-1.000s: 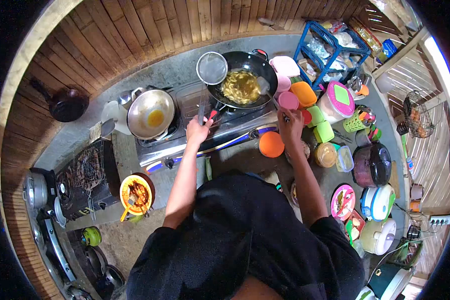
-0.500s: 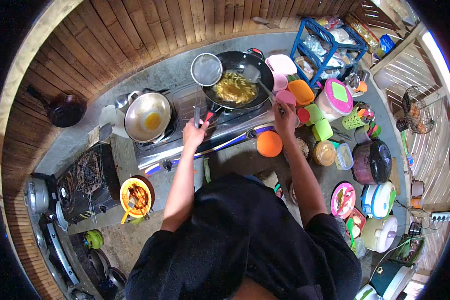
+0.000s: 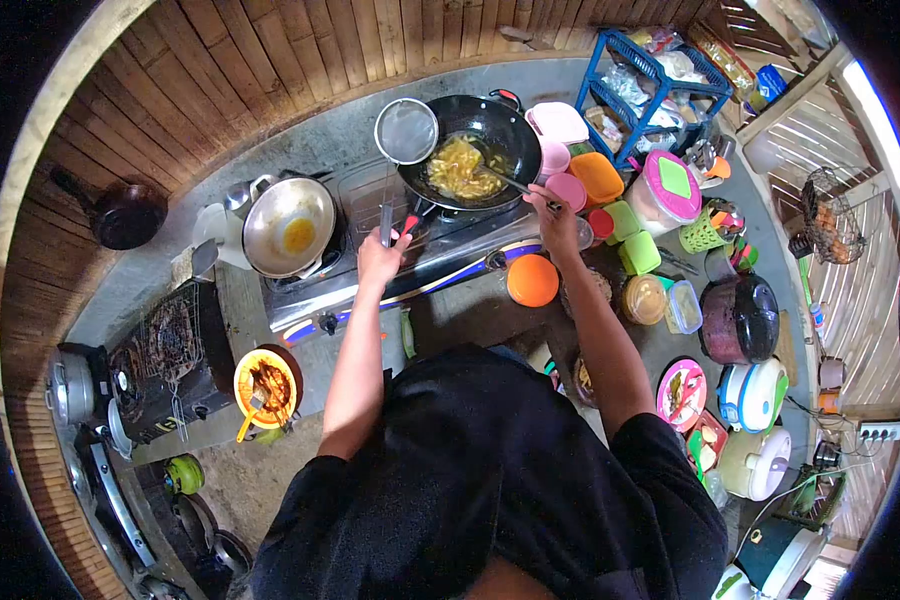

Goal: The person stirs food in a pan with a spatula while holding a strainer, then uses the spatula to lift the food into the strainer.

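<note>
My left hand [image 3: 378, 262] is closed on the handle of a mesh strainer [image 3: 406, 131], whose round bowl is held over the left rim of a black wok [image 3: 520, 130]. Beside its thumb is the wok's red handle [image 3: 410, 223]; I cannot tell whether they touch. My right hand [image 3: 556, 222] grips the handle of a spatula [image 3: 510, 180], its blade down among yellowish food pieces [image 3: 460, 165] in oil. The strainer looks empty. A silver wok [image 3: 260, 235] with a little yellow oil [image 3: 298, 236] stands on the left burner.
The stove [image 3: 370, 290] has a metal front edge. Plastic containers [image 3: 597, 180] crowd the counter at right, below a blue rack [image 3: 635, 100]. An orange lid [image 3: 532, 281] lies near my right forearm. At left stand a yellow bowl of red sauce [image 3: 268, 388] and a grill rack [image 3: 175, 345].
The spatula has moved down and left from the wok's right side into the food, bunching it. My right hand has shifted slightly down and left. The left hand still holds the strainer.
</note>
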{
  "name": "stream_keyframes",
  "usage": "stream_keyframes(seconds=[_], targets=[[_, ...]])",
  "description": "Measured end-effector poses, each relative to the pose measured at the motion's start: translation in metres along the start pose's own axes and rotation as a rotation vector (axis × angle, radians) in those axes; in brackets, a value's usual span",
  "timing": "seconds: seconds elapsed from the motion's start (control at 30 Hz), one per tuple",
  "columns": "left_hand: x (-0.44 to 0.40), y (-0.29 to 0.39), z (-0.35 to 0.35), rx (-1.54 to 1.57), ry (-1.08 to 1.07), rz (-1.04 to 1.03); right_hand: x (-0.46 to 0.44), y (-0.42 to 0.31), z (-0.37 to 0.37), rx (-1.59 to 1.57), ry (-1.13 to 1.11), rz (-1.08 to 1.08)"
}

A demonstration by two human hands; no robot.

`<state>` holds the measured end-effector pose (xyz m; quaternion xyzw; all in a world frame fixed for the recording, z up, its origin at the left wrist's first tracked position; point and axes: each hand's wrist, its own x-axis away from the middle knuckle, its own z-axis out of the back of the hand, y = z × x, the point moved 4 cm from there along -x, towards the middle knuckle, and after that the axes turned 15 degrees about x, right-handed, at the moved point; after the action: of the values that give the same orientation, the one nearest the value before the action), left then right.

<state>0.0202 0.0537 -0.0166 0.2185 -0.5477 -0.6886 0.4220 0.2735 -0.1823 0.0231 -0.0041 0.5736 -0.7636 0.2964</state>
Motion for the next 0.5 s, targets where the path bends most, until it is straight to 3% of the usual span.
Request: stream_keyframes(seconds=[0.07, 0.17, 0.33, 0.5], targets=[[0.001, -0.004, 0.001, -0.002, 0.001, 0.009, 0.005, 0.002, -0.001, -0.114, -0.065, -0.025], [0.000, -0.001, 0.000, 0.018, -0.003, 0.007, 0.009, -0.015, 0.019, 0.127, -0.008, 0.013], [0.003, 0.006, 0.002, 0.011, 0.009, 0.035, 0.014, -0.023, 0.043, 0.646, 0.233, 0.299], [-0.001, 0.005, 0.004, 0.006, 0.003, 0.027, 0.024, -0.015, 0.042, 0.703, 0.201, 0.242]])
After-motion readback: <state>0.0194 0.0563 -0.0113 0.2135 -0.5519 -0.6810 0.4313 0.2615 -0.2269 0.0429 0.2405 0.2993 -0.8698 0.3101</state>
